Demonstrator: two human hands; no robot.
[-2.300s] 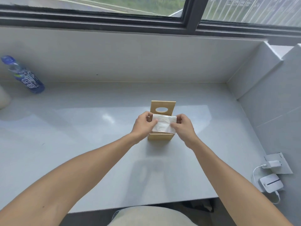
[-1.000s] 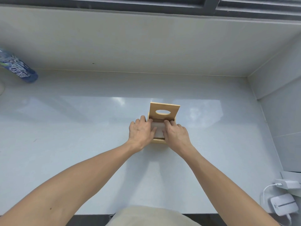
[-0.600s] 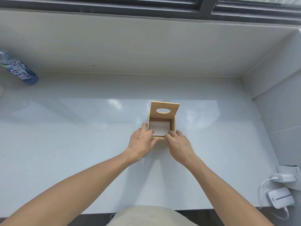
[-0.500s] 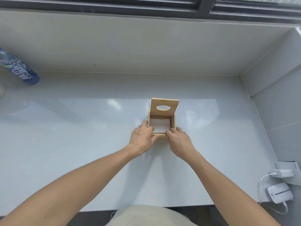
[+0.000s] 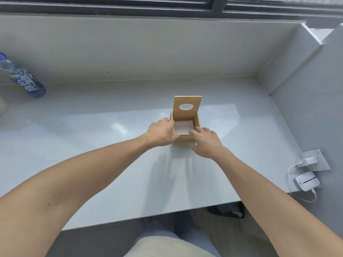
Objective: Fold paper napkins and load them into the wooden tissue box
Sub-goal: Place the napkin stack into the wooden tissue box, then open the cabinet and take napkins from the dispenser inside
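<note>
Two hands are set at the near rim of the wooden tissue box (image 5: 186,138): left hand (image 5: 160,132) gripping a corner, right hand (image 5: 206,143) spread; upright lid (image 5: 187,115) lies beyond.

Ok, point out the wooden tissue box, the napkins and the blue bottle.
wooden tissue box (image 5: 186,115): head view, raised lid below its oval hole.
napkins (image 5: 182,127): head view, top white sheet inside box.
blue bottle (image 5: 25,81): head view, its label.

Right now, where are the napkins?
In the head view, the napkins lie inside the open wooden tissue box mid-counter, between the left hand and right hand.
</note>
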